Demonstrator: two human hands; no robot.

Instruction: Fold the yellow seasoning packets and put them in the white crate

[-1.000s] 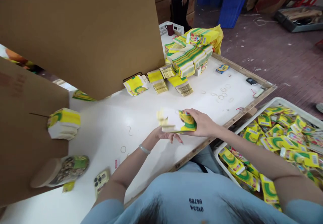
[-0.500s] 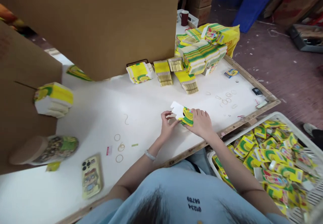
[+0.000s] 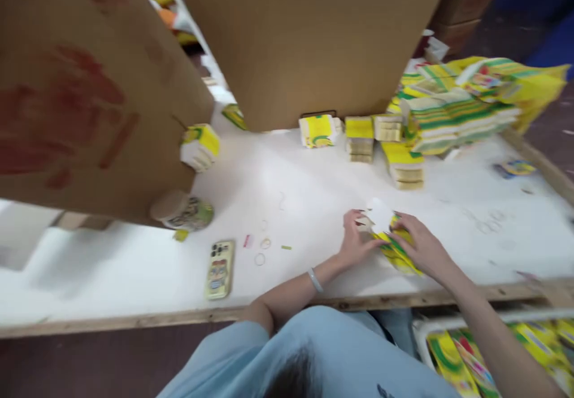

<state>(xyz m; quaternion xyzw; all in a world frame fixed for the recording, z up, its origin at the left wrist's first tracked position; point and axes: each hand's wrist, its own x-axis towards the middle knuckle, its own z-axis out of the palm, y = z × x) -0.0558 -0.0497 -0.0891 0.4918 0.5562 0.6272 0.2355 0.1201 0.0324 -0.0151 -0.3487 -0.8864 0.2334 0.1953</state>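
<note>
A small yellow-and-green carton (image 3: 398, 256) is held between my two hands just above the white table, its white end flaps standing up. My left hand (image 3: 354, 244) pinches the carton at its flap end, the thumb reaching across to its edge. Closed over the carton's printed side is my right hand (image 3: 420, 244), thumb and fingers near the opening. What lies inside the carton cannot be seen. Beyond the hands stand bundles of flat yellow cartons (image 3: 401, 162) and another folded stack (image 3: 317, 132).
Cardboard sheets (image 3: 305, 45) wall the table's back. A large carton pile (image 3: 461, 117) lies at right. On the left are a phone (image 3: 219, 269), a jar (image 3: 188, 211), and several rubber bands (image 3: 265, 244). A white crate (image 3: 421, 341) of filled-looking yellow packs sits below the front edge.
The view has swung left, so the table appears shifted to the right. My right hand has moved its grip toward the carton's open end, and the carton now tilts away from the flaps.
</note>
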